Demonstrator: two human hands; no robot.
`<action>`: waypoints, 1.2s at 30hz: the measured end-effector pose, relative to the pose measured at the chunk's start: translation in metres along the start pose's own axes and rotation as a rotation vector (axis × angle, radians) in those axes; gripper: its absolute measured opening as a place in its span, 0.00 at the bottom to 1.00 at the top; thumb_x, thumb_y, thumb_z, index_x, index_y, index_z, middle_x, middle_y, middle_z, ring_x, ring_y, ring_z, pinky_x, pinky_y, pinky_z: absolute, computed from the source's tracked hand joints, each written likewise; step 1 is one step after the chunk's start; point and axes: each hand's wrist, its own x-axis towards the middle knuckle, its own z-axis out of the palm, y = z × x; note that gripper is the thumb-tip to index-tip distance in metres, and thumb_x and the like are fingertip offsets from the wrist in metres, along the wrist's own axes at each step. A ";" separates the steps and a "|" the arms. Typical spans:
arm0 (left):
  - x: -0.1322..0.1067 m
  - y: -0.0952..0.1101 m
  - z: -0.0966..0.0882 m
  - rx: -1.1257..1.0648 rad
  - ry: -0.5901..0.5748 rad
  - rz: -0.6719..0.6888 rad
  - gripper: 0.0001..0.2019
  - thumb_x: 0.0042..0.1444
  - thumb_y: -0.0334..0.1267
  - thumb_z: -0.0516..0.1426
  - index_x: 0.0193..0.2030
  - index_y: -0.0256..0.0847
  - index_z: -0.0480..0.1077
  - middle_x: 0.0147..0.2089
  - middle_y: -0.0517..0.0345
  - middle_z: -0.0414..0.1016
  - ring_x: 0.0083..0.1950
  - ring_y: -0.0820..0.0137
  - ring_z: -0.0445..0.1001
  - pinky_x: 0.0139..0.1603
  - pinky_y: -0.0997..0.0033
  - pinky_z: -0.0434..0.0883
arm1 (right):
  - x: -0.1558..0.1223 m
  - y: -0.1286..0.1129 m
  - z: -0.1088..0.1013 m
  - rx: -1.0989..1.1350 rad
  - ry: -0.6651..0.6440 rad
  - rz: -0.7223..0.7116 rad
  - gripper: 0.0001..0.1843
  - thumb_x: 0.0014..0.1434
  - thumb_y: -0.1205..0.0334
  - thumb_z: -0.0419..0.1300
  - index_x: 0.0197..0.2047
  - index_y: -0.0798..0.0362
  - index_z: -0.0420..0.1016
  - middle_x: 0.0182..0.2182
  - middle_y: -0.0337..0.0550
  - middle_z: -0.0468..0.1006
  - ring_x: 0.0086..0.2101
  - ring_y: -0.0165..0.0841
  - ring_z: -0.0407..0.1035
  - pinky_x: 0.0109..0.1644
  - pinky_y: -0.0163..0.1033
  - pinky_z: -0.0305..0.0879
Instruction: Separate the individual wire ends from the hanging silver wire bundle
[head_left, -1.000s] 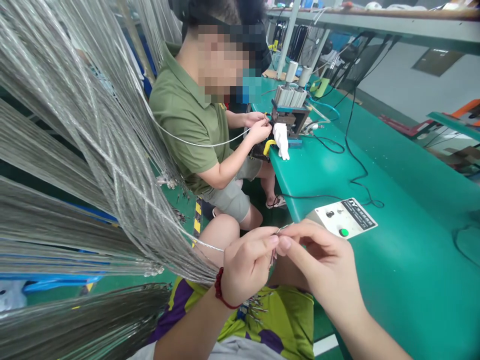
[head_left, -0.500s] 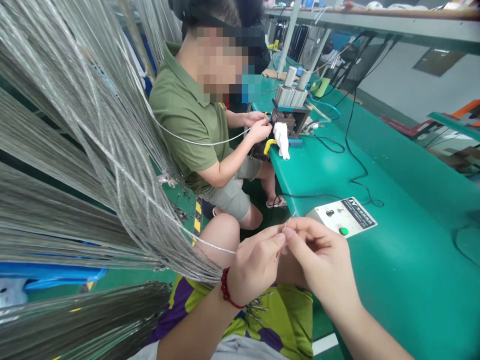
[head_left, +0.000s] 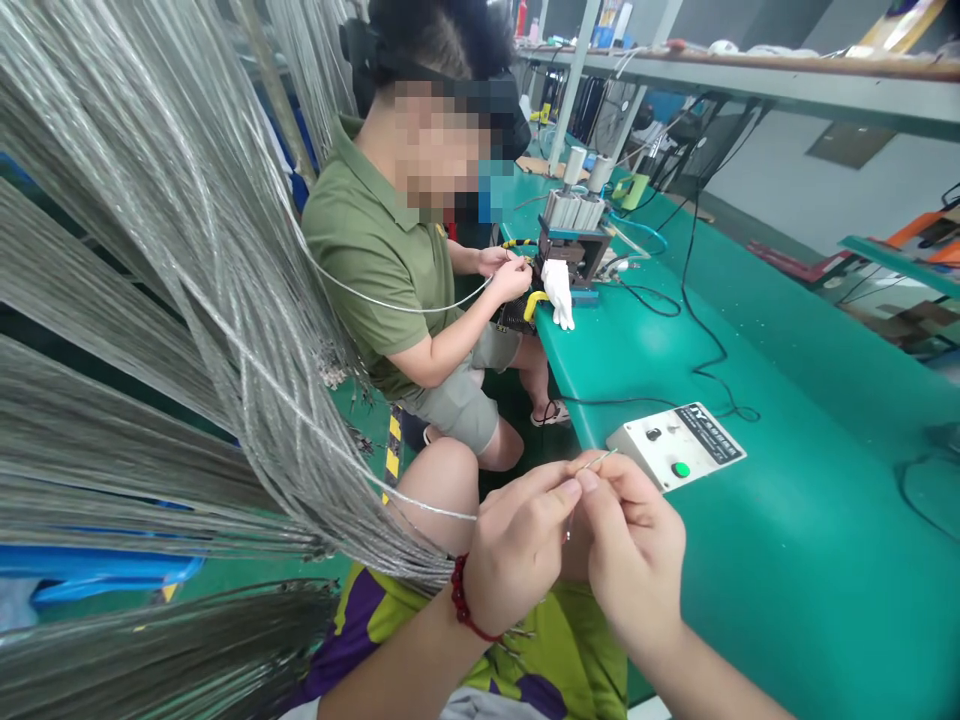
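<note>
A silvery cable (head_left: pixel 431 503) runs from the hanging bundle into my left hand (head_left: pixel 521 530), which is closed on it. My right hand (head_left: pixel 637 540) pinches the thin wire end (head_left: pixel 602 459) of that cable, thumb and fingers pressed against my left fingertips. The wire tip sticks out above the right fingers, and another short end hangs below, between the hands. Inside the fists the strands are hidden. Across my lap lies the thick bundle of cables (head_left: pixel 300 440), its cut ends showing under my left wrist.
A white control box (head_left: pixel 675 447) with a green button sits on the green table (head_left: pixel 810 560), just beyond my right hand. A co-worker (head_left: pixel 382 260) sits ahead, holding a cable near a press (head_left: pixel 574 230). A white glove (head_left: pixel 557 295) hangs on the press. More cables (head_left: pixel 150 640) lie at left.
Both hands have shifted slightly down, still pinching the wire. Its tip now leans further to the right. The co-worker's hands have drawn back a little from the press.
</note>
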 end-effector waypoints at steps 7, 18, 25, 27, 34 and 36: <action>0.012 -0.012 -0.015 0.142 0.005 0.061 0.09 0.69 0.26 0.56 0.50 0.38 0.76 0.47 0.44 0.85 0.46 0.66 0.86 0.45 0.74 0.83 | 0.012 0.009 0.008 0.114 -0.065 0.212 0.16 0.65 0.46 0.65 0.37 0.52 0.78 0.23 0.35 0.67 0.25 0.29 0.60 0.27 0.34 0.60; 0.014 -0.013 -0.017 0.186 -0.028 0.080 0.10 0.70 0.26 0.55 0.49 0.39 0.77 0.46 0.47 0.85 0.45 0.68 0.85 0.45 0.74 0.82 | 0.023 -0.009 -0.002 0.012 -0.101 0.244 0.18 0.59 0.45 0.69 0.34 0.53 0.81 0.19 0.35 0.68 0.23 0.29 0.60 0.28 0.35 0.56; 0.020 -0.017 -0.029 0.225 -0.191 0.185 0.09 0.66 0.27 0.60 0.49 0.43 0.78 0.47 0.52 0.86 0.42 0.70 0.83 0.43 0.73 0.80 | 0.047 -0.036 -0.043 -0.011 -0.397 0.383 0.11 0.53 0.60 0.68 0.40 0.52 0.83 0.24 0.38 0.76 0.27 0.30 0.67 0.30 0.34 0.62; 0.023 -0.019 -0.037 0.223 -0.247 0.173 0.08 0.64 0.29 0.62 0.47 0.45 0.79 0.43 0.58 0.85 0.35 0.73 0.81 0.38 0.74 0.77 | 0.053 -0.043 -0.056 -0.035 -0.458 0.400 0.12 0.54 0.61 0.65 0.42 0.52 0.84 0.29 0.40 0.79 0.28 0.31 0.68 0.31 0.35 0.64; 0.030 -0.024 -0.053 0.156 -0.429 0.201 0.09 0.61 0.33 0.63 0.46 0.51 0.78 0.34 0.62 0.80 0.28 0.73 0.74 0.30 0.73 0.71 | 0.046 -0.049 -0.053 -0.249 -0.607 0.214 0.07 0.62 0.58 0.66 0.41 0.50 0.82 0.34 0.42 0.81 0.32 0.33 0.72 0.35 0.37 0.71; 0.032 -0.023 -0.054 0.143 -0.435 0.167 0.06 0.62 0.36 0.62 0.44 0.49 0.77 0.33 0.61 0.79 0.27 0.74 0.73 0.30 0.73 0.70 | 0.043 -0.046 -0.049 -0.236 -0.625 0.209 0.05 0.61 0.60 0.66 0.39 0.51 0.81 0.34 0.42 0.82 0.32 0.33 0.73 0.35 0.37 0.72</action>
